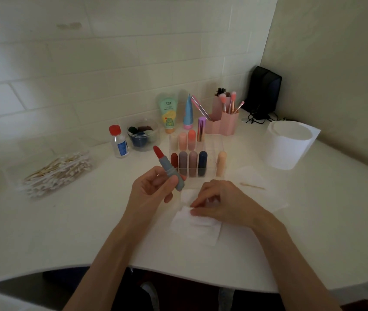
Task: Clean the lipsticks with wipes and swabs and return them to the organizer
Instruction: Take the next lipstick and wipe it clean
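One light lipstick (167, 169), left fingers (151, 179) curled round its stiff barrel, probably smears at the soft tip above them; right fingers (203, 212) pinch the limp wipe (201, 226).

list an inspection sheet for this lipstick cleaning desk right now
surface: white table, wipes spread on it
job's things: uncapped red lipstick; white wipe; clear organizer holding capped lipsticks; peach lipstick to its right; cotton swabs at left
clutter: red-capped bottle, sponge jar, pink brush holder, tissue roll, used swab
grippers: left hand grips the red lipstick; right hand pinches the white wipe
cables: black cable tangled beside black device
surroundings: tiled wall behind
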A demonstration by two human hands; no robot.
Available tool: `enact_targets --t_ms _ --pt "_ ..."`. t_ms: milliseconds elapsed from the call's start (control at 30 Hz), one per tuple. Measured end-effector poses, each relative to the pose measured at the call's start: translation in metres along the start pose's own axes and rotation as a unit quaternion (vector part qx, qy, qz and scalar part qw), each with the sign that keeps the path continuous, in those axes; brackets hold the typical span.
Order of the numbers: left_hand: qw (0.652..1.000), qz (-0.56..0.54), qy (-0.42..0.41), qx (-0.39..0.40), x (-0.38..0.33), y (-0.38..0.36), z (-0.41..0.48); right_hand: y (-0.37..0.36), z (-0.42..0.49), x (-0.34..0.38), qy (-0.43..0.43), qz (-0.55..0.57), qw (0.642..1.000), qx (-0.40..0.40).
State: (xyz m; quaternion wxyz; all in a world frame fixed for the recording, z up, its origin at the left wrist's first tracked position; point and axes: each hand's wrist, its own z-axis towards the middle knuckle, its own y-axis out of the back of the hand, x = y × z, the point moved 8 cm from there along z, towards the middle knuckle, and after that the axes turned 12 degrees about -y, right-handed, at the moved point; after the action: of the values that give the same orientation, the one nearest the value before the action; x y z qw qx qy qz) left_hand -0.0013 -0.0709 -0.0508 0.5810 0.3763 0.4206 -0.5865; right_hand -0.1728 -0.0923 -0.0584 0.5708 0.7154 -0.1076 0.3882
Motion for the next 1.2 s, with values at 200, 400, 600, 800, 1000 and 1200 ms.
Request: enact_targets --t_ms 200,400,600,800,1000,1200 --pt "0.995 -0.078 0.014 0.055 0.003 -0.009 -0.003 0.035 -0.007 0.004 0.01 0.101 0.986 -0.135" --pt "0.98 -0.164 0.052 0.096 0.003 -0.018 -0.007 0.052 -0.017 0.006 0.036 0.092 0.961 -0.258" --pt "0.977 -0.127 0.039 0.166 0.005 -0.029 -0.011 0.042 -0.013 0.019 0.07 0.233 0.938 -0.248" --pt "0.978 -0.105 0.03 0.178 0.008 -0.031 -0.01 0.022 -0.005 0.014 0.001 0.37 0.923 -0.111" --pt "0.967 -0.116 0.001 0.226 -0.001 -0.036 -0.014 0.019 -0.005 0.019 0.014 0.427 0.902 -0.069" --pt "0.959 -0.124 0.039 0.25 0.001 -0.041 -0.017 0.006 -0.008 0.026 0.012 0.363 0.932 0.007"
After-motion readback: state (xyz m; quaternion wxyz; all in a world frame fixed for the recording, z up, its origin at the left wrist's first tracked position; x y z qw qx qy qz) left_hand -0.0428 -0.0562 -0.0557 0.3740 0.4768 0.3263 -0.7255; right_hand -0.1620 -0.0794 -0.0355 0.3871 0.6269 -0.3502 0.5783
